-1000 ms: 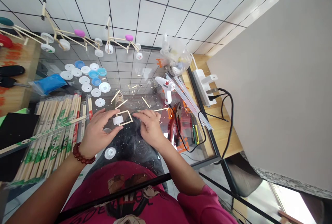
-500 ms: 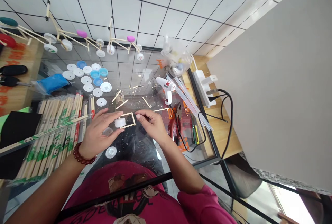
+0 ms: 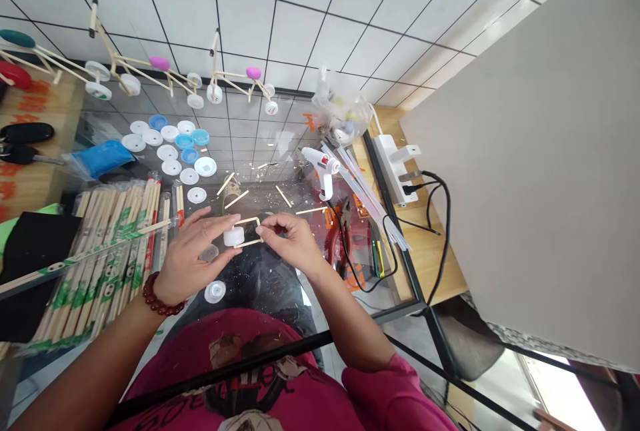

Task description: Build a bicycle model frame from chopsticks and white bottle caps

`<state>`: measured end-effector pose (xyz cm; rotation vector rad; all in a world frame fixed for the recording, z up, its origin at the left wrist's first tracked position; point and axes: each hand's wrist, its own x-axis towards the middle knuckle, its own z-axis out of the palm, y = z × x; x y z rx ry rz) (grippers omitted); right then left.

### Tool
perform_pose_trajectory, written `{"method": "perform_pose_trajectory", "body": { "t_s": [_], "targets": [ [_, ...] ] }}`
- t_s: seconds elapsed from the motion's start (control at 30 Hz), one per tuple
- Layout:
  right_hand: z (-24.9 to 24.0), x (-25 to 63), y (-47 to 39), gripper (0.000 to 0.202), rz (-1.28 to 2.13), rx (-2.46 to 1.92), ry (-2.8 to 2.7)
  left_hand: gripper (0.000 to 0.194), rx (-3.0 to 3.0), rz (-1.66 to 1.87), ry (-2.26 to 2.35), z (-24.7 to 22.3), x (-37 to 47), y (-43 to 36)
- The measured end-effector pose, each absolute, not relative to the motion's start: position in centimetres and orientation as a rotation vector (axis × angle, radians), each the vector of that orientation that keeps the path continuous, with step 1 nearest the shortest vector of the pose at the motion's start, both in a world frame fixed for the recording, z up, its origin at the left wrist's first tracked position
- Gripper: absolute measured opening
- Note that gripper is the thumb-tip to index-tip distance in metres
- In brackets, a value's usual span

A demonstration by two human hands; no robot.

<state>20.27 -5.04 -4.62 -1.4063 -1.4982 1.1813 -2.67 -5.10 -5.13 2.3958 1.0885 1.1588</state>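
Between the thumb and fingers of my left hand (image 3: pixel 200 244) is a small U-shaped wooden stick frame (image 3: pixel 249 244), pinched at its left ends. A white bottle cap wheel (image 3: pixel 233 237) sits between the two arms of the frame. My right hand (image 3: pixel 287 239) has thumb and forefinger closed on the crosspiece at the frame's right end. Below the hands a white cap (image 3: pixel 215 292) lies on the glass table, and a clear round piece (image 3: pixel 209 253) is partly covered by my left hand.
Packed chopsticks (image 3: pixel 110 251) lie left, below white and blue caps (image 3: pixel 170 151). A white glue gun (image 3: pixel 323 171), clear glue sticks (image 3: pixel 367 194) and red-handled pliers (image 3: pixel 340 234) are right, near a power strip (image 3: pixel 395 168). Stick tricycles (image 3: pixel 160 71) line the back.
My right thumb and forefinger have moved left onto the right end of the stick frame. The left hand keeps its hold, and the view has shifted slightly.
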Motion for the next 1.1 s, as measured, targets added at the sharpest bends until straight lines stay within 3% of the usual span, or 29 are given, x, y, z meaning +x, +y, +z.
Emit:
{"method": "perform_pose_trajectory", "body": {
  "t_s": [0.27, 0.63, 1.1],
  "targets": [
    [-4.6, 20.1, -5.0, 0.026, 1.182, -1.384, -1.479, 0.061, 2.389, 1.163, 1.084, -5.4, -2.7, -5.0],
    [-4.7, 20.2, -5.0, 0.029, 1.169, -1.400, -1.506, 0.047, 2.355, 1.130, 1.116, -5.5, -2.8, -5.0],
    [-5.3, 21.2, -5.2, 0.033, 1.167, -1.416, -1.449, 0.060, 2.393, 1.166, 1.090, -5.4, -2.8, -5.1]
  ]
}}
